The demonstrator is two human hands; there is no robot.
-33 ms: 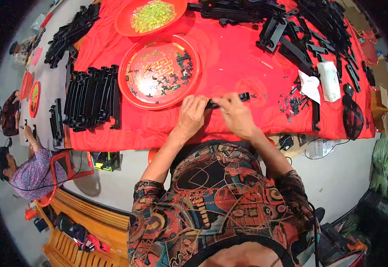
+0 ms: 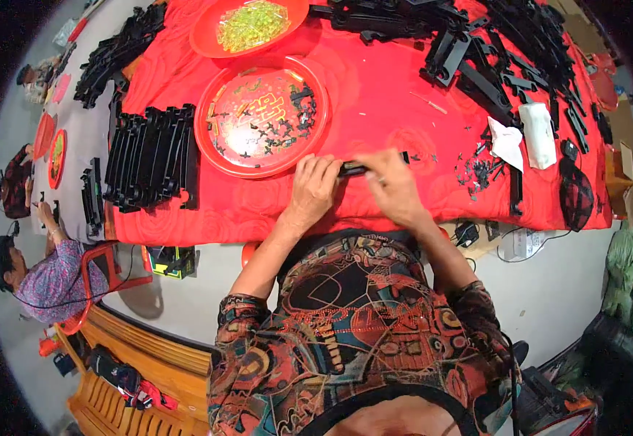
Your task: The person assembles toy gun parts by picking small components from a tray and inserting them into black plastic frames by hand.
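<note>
A long black plastic part [image 2: 353,169] lies at the front of the red-covered table, in front of me. My left hand [image 2: 312,190] is closed around its left end and keeps it against the cloth. Over its right side my right hand [image 2: 395,190] is bent, with fingers curled together and slightly blurred. Whatever sits between those fingertips is hidden. Just beyond my left hand stands a round red tray [image 2: 199,129], holding small black cross-shaped pieces and other bits. Small dark pieces [image 2: 480,171] are scattered on the cloth to the right.
A red bowl [image 2: 202,45] of yellow-green pieces stands behind the tray. Black parts are lined up [image 2: 149,160] at left and heaped [image 2: 451,54] at far right. A white roll [image 2: 537,134] and crumpled tissue [image 2: 505,143] lie right. Another person [image 2: 58,283] sits at far left.
My right hand has shifted a little to the right along the black part and now covers more of its right end. The left hand keeps its place.
</note>
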